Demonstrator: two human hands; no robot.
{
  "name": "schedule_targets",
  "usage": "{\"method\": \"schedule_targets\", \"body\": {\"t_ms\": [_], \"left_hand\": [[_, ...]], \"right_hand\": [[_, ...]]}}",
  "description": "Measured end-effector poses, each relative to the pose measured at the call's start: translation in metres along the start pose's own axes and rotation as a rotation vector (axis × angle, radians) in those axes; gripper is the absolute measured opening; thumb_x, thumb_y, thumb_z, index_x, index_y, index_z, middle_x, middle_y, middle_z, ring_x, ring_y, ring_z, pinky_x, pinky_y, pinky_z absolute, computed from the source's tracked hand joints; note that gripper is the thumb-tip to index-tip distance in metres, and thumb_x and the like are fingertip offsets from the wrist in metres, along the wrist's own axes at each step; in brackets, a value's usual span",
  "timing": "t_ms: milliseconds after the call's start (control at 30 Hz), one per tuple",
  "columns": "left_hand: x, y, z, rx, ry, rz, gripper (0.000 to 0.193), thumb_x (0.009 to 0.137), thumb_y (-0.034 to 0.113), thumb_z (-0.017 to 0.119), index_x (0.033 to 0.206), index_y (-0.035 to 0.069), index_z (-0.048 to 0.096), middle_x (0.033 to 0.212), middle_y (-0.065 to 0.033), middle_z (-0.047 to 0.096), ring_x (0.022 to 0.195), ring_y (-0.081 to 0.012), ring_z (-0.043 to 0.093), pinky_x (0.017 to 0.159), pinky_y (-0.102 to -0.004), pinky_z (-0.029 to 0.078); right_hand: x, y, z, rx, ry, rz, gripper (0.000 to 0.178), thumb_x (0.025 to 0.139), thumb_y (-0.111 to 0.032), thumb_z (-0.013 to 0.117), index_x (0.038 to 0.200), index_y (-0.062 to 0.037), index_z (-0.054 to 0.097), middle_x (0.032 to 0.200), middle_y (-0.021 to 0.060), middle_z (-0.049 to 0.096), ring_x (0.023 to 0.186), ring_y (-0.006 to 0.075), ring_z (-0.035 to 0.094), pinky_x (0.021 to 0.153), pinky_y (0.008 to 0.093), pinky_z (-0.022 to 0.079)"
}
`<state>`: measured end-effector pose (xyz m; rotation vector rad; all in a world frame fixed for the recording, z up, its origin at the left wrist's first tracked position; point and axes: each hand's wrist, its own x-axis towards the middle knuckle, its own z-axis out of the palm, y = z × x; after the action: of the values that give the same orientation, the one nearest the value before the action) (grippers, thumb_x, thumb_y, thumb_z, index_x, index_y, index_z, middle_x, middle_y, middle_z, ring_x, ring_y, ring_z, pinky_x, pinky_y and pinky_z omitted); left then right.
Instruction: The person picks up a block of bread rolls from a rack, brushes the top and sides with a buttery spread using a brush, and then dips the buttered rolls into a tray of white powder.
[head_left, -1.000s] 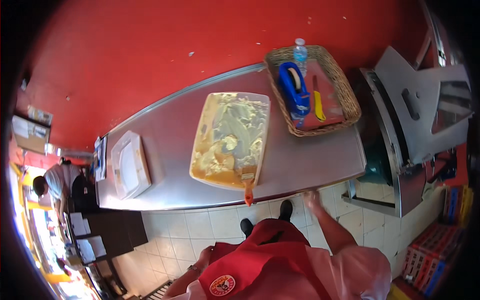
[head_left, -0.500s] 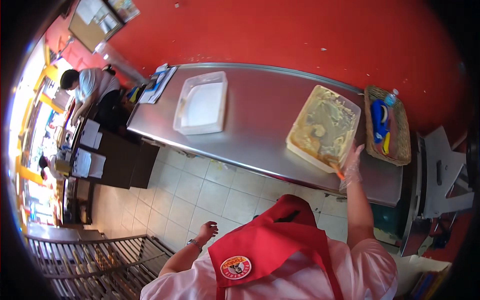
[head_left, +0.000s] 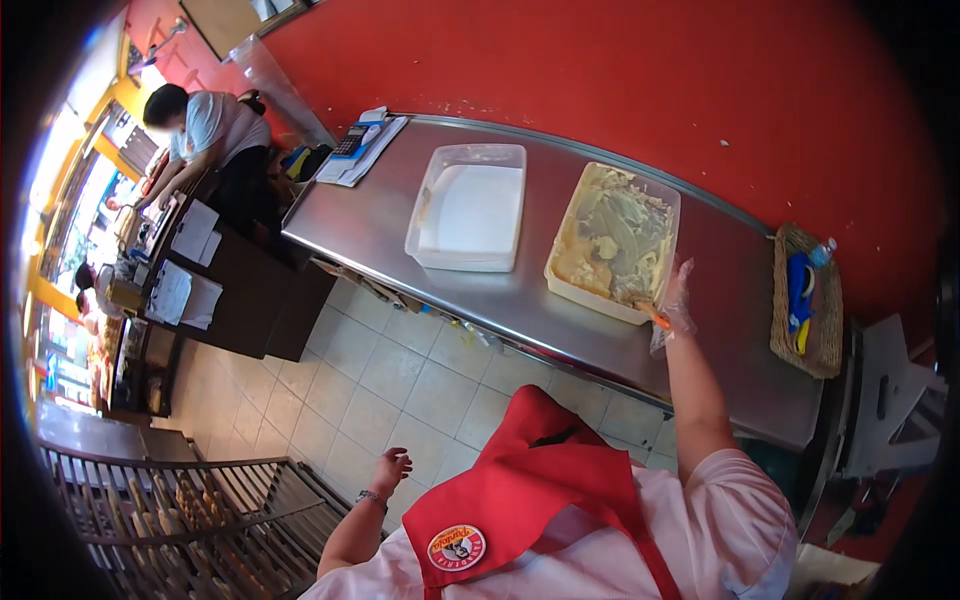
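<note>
My right hand (head_left: 677,298), in a loose clear plastic glove, is stretched out to the near right corner of a cream tub (head_left: 560,278) filled with pale mixed food (head_left: 615,238). It closes around the orange handle (head_left: 655,318) of a utensil that sticks out of the tub. My left hand (head_left: 388,470) hangs beside me over the tiled floor, holding nothing, with its fingers loosely apart and a bracelet on the wrist. An empty clear tub (head_left: 468,205) sits to the left of the food tub on the steel counter (head_left: 730,330).
A wicker basket (head_left: 808,345) with blue and yellow items and a bottle stands at the counter's right end. Papers and a calculator (head_left: 360,150) lie at its left end. A person (head_left: 205,125) works at a dark desk at far left. A metal rack (head_left: 190,510) stands at lower left.
The view has swung left and pulled back, so both tubs and the desk now show. My right hand rose from my side to the orange handle at the tub's corner.
</note>
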<state>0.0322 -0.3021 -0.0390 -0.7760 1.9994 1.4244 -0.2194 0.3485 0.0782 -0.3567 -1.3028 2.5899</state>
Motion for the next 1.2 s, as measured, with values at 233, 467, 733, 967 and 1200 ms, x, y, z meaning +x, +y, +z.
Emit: {"method": "schedule_targets", "body": {"t_ms": [233,467,733,967,1200], "left_hand": [[-0.020,0.030,0.029,0.100,0.011,-0.076,0.035,0.093,0.016,0.057,0.126,0.004,0.052,0.095,-0.0104,0.066,0.079,-0.0190,0.065,0.066,-0.0319,0.054],[-0.025,-0.053,0.029,-0.233,0.161,-0.237,0.035,0.091,0.021,0.060,0.122,0.005,0.057,0.089,-0.0091,0.067,0.073,-0.0181,0.066,0.059,-0.0315,0.054],[-0.105,-0.126,0.065,-0.458,0.343,-0.281,0.035,0.090,0.021,0.059,0.120,0.004,0.057,0.087,-0.0093,0.066,0.070,-0.0179,0.065,0.056,-0.0313,0.053],[-0.246,-0.267,0.123,-0.688,0.519,-0.364,0.031,0.090,0.023,0.059,0.116,0.006,0.059,0.086,-0.0070,0.066,0.069,-0.0164,0.064,0.053,-0.0310,0.051],[-0.496,-0.280,0.079,-1.169,1.137,0.218,0.014,0.096,0.011,0.053,0.099,0.000,0.061,0.073,-0.0046,0.062,0.061,-0.0122,0.059,0.055,-0.0245,0.049]], "right_hand": [[0.070,0.081,0.023,-0.315,0.094,-0.145,0.061,0.102,-0.052,0.022,0.133,-0.0050,0.046,0.126,0.0088,0.051,0.120,0.0223,0.045,0.104,0.0385,0.035],[0.098,0.134,-0.051,-0.852,0.122,-0.399,0.043,0.099,-0.022,0.044,0.134,0.0028,0.042,0.120,0.0216,0.057,0.114,0.0327,0.055,0.100,0.0421,0.045],[0.028,0.192,0.089,-1.042,0.052,-0.442,0.038,0.098,-0.024,0.048,0.128,-0.0004,0.048,0.117,0.0169,0.058,0.110,0.0278,0.056,0.097,0.0392,0.045],[-0.097,0.220,0.228,-0.909,-0.343,-0.439,0.034,0.097,-0.025,0.051,0.123,-0.0032,0.054,0.114,0.0127,0.060,0.107,0.0235,0.056,0.094,0.0366,0.046],[-0.334,0.215,0.376,-0.578,-0.856,-0.417,0.030,0.096,-0.026,0.054,0.118,-0.0060,0.059,0.112,0.0085,0.061,0.104,0.0191,0.057,0.091,0.0340,0.046]]}}
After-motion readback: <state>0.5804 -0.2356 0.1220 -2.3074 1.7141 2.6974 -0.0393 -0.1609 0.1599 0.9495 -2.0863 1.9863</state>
